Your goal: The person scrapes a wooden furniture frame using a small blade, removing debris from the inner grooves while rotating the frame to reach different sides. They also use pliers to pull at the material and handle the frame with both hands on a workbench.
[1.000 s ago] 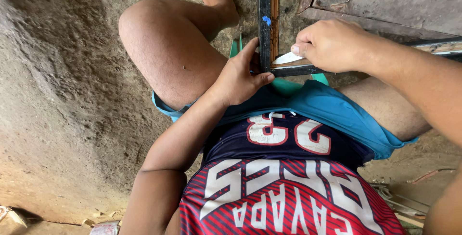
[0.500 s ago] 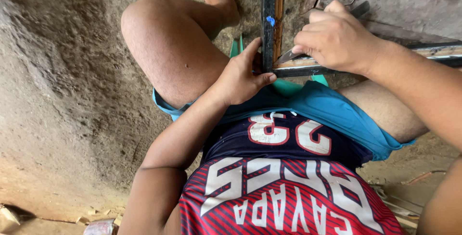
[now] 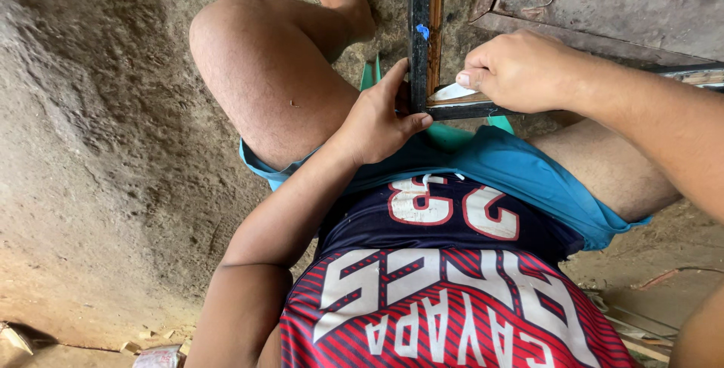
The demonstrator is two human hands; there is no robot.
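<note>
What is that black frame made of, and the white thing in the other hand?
The black frame looks like wood painted black: a bare brown wooden strip shows along its inner edge, and the paint looks dull and worn. The left hand grips its corner. The white thing under the right hand is thin and pale, maybe paper or sandpaper; too little shows to be sure.

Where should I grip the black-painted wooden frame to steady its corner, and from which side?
Grip the upright bar of the black-painted wooden frame just above the corner, coming from the left. That bar is narrow enough to wrap, as the left hand does, while the right hand covers the horizontal bar's side.
</note>
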